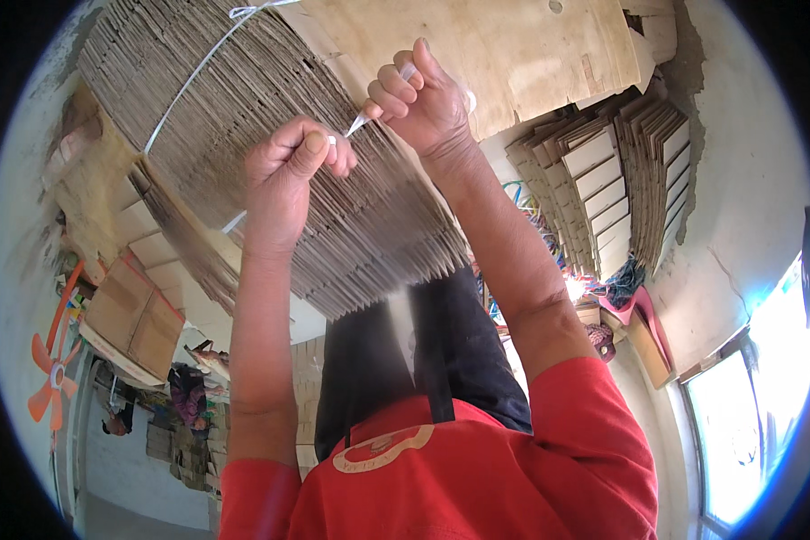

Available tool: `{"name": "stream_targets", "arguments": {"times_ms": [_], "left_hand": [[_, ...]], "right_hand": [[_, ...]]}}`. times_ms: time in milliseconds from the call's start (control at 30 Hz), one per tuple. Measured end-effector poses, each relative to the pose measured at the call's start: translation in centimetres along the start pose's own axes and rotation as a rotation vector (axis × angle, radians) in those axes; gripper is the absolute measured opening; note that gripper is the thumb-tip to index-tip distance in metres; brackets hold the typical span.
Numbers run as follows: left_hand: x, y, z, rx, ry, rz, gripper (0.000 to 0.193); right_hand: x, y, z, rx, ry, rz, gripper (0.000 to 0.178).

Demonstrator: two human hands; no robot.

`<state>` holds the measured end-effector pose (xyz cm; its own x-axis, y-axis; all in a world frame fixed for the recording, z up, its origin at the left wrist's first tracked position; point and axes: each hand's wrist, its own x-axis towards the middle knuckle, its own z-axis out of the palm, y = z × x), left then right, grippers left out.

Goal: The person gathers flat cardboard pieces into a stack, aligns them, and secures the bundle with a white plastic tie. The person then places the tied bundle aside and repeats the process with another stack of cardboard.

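A thick bundle of flattened cardboard [234,99] lies in front of me, its many edges facing up. A white plastic strap [358,123] is stretched between my two hands over the bundle. My left hand [295,157] is closed in a fist around one part of it, thumb on top. My right hand [423,101], farther away and to the right, has its fingers curled round the other part, thumb raised. A second white band [180,94] crosses the far left of the bundle, knotted at the top.
A large tan board [513,54] lies beyond the bundle. More folded cardboard stacks [594,180] stand at the right, near tangled coloured strapping [526,202]. At the left are a cardboard box [133,315] and an orange fan [54,378]. A bright window [738,423] is at the lower right.
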<state>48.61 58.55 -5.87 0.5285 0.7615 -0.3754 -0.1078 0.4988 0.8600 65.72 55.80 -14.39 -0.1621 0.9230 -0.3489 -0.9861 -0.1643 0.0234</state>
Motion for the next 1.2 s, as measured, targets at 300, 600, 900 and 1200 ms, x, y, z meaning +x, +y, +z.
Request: {"name": "stream_targets", "arguments": {"times_ms": [300, 600, 900, 1200], "left_hand": [[-1.7, -1.0, -3.7, 0.197, 0.015, -0.135, 0.035], [-0.4, -1.6, -3.2, 0.135, 0.070, -0.105, 0.036], [-0.3, -1.5, -2.6, 0.203, 0.079, -0.061, 0.034], [-0.7, -1.7, -3.2, 0.227, 0.077, -0.074, 0.033]], "right_hand": [[2.6, -1.6, 1.3, -0.448, 0.496, 0.312, 0.047], [-7.4, -2.0, -4.8, -0.635, 0.508, 0.069, 0.055], [-2.6, -0.4, -0.3, -0.975, 0.227, -0.036, 0.033], [-2.1, -5.4, 2.1, -2.264, -0.158, -0.102, 0.024]]}}
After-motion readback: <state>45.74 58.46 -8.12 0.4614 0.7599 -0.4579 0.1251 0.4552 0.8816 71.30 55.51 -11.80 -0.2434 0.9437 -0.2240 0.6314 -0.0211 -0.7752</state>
